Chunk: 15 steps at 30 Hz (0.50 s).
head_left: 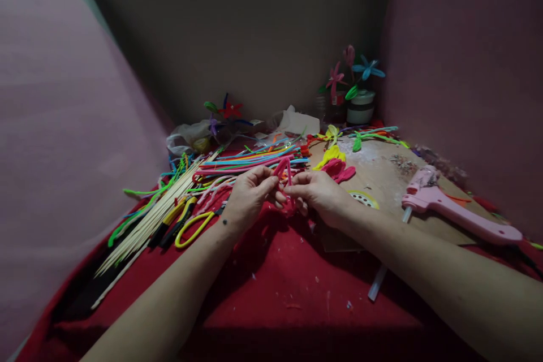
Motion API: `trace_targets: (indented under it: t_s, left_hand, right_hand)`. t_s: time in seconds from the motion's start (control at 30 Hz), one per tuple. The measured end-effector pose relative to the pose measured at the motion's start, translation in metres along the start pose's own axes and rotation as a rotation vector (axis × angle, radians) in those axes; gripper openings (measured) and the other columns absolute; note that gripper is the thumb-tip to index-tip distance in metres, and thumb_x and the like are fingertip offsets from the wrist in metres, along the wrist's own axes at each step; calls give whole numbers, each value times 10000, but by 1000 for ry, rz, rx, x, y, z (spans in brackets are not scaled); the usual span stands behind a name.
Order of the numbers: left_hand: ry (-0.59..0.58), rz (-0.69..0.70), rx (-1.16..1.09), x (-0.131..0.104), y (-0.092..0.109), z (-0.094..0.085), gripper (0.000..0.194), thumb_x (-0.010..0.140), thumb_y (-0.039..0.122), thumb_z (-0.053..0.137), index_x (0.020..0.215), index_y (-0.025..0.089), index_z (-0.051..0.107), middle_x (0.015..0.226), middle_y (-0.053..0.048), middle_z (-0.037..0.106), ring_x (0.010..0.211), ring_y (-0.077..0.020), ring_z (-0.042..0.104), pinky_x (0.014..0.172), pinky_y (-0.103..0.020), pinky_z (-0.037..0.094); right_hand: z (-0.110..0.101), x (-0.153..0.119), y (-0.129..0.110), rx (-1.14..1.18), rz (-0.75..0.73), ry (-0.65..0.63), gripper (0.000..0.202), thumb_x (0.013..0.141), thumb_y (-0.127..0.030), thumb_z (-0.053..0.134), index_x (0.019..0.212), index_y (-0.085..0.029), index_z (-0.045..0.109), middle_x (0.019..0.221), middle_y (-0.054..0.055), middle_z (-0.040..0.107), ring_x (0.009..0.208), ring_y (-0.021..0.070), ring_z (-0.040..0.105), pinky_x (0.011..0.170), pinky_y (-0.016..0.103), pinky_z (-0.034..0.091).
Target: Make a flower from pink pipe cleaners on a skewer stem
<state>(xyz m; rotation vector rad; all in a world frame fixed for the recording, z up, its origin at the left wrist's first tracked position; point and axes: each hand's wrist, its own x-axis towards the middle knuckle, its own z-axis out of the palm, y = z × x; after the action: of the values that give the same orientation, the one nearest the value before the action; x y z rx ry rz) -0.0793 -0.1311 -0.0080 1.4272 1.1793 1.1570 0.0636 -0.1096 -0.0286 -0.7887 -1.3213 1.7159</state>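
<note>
Between my two hands, above the red cloth, is a bright pink pipe cleaner (281,166) bent into a narrow peak. My left hand (255,188) pinches its left side between thumb and fingers. On the other side, my right hand (314,191) pinches it too, fingertips close to the left ones. The lower part of the pipe cleaner is partly hidden by my fingers. Just beyond my hands lie a pink pipe-cleaner flower piece (338,170) and a yellow one (331,156). Many coloured pipe cleaners (250,163) lie in a pile behind my left hand.
Wooden skewers (156,212), pliers (173,220) and yellow-handled scissors (193,230) lie at left. A pink glue gun (458,212) with a glue stick (377,283) rests on a board (382,172) at right. Finished flowers in a pot (360,107) stand behind.
</note>
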Motion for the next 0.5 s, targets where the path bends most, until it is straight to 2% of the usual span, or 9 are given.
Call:
trace_targets:
  t_s: [0.07, 0.17, 0.3, 0.4, 0.5]
  left_hand:
    - [21, 25, 43, 1, 0, -1, 114, 756, 232, 557, 731, 136, 499, 530, 14, 601, 450, -109, 581, 494, -234, 497]
    - [36, 59, 87, 2, -1, -2, 130, 743, 257, 565, 737, 141, 506, 537, 21, 593, 462, -113, 584, 487, -233, 496]
    - [55, 93, 168, 3, -3, -2, 120, 755, 259, 542, 742, 144, 510, 531, 24, 583, 447, -108, 567, 474, -229, 489]
    - [59, 105, 211, 2, -5, -1, 99, 766, 238, 523, 756, 140, 519, 561, 12, 594, 473, -108, 572, 484, -229, 496]
    - [52, 109, 213, 0, -7, 1, 99, 767, 236, 525, 765, 138, 526, 586, 4, 598, 492, -111, 579, 487, -232, 504]
  right_hand:
    - [1, -1, 0, -50, 29, -11, 178, 653, -207, 645, 561, -141, 507, 452, -23, 529, 319, 48, 402, 303, 173, 275]
    - [4, -3, -3, 14, 37, 47, 129, 683, -208, 613, 621, -140, 523, 514, -1, 577, 372, 69, 483, 336, 179, 361]
    - [6, -3, -7, 127, -137, 140, 128, 682, -218, 630, 703, -147, 525, 574, -3, 608, 481, 95, 565, 433, 204, 454]
    - [7, -4, -7, 97, -285, 188, 161, 685, -250, 639, 700, -157, 509, 600, -9, 618, 499, 93, 572, 464, 214, 470]
    - [7, -4, -6, 29, -339, 200, 156, 697, -264, 630, 705, -156, 517, 604, -13, 619, 487, 89, 566, 474, 220, 472]
